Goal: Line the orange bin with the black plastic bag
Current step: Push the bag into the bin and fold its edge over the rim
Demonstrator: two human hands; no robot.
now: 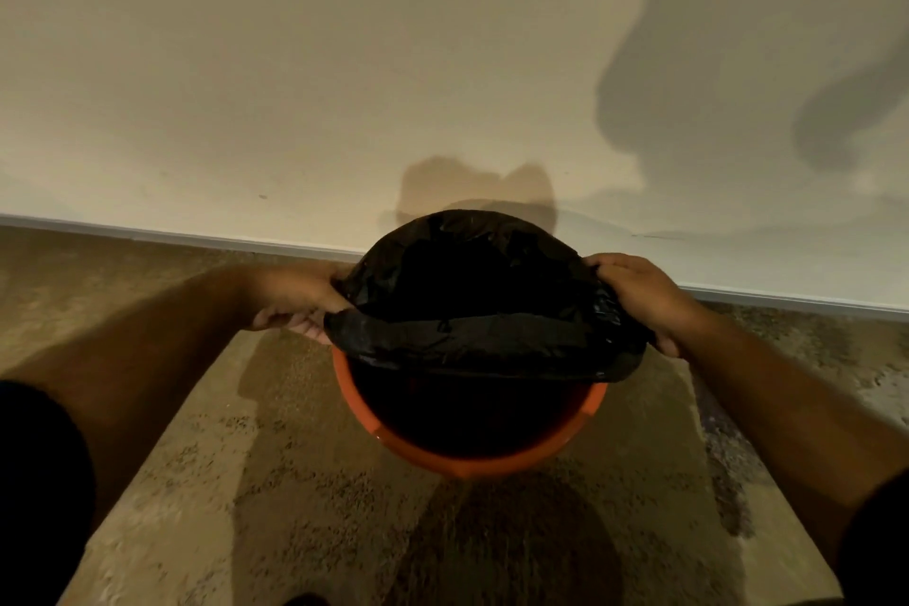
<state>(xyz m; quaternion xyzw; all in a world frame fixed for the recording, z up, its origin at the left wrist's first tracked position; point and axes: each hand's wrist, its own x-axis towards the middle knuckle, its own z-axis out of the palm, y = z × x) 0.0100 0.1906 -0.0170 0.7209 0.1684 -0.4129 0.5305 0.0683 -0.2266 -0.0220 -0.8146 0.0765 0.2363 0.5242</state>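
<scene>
The orange bin (467,460) stands on the floor close to the wall, seen from above. A black plastic bag (472,340) hangs inside it with its mouth stretched wide over the top. The bag's far edge covers the far rim, while the near edge is held up as a band above the bare orange near rim. My left hand (295,298) grips the bag's left edge beside the bin. On the other side, my right hand (644,295) clutches the bag's right edge. The bin's inside is dark and hidden.
A pale wall (344,64) with a light skirting board (196,239) rises just behind the bin. The floor (221,482) is speckled brown stone. Shadows of my arms fall on the wall at the upper right.
</scene>
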